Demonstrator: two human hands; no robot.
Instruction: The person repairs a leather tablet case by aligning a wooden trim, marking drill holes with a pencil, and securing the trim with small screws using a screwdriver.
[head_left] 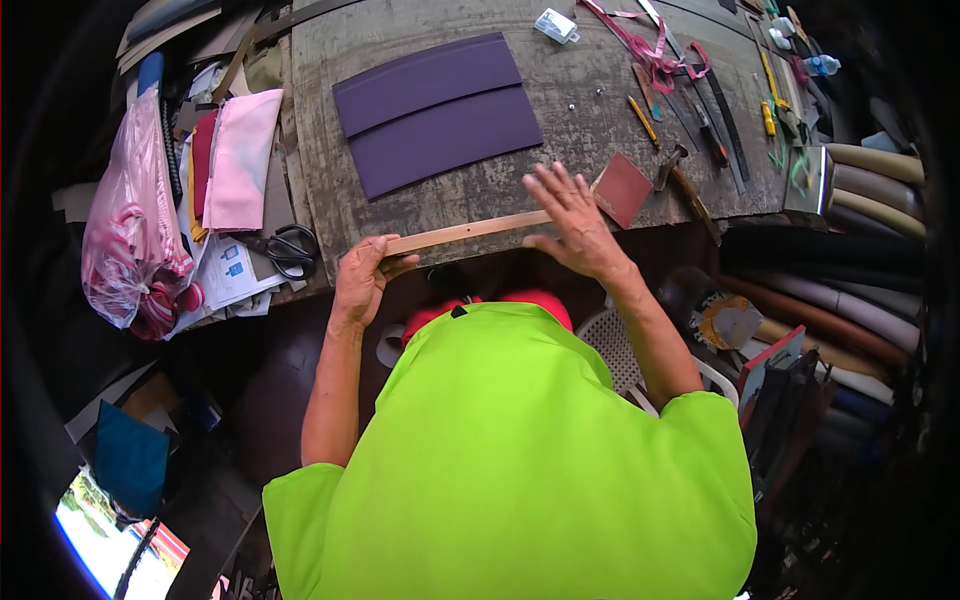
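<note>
- The step in hand, judging by the pose, was handling a straight, narrow, pale-brown wooden strip [470, 231], which spanned both hands' fingers by the near edge of the scuffed, weathered wooden surface [585, 140].
- The left fingers [376, 246] were clamped on one end; the right fingers [562, 188] were spread apart at the other, contact unclear.
- The next move seemed to call for a steady left grip.
- Beyond the fingers lay a smooth, dark-purple, folded rectangular panel [440, 145]; just right of the right fingers, a flat, reddish-brown square piece [624, 190].
</note>
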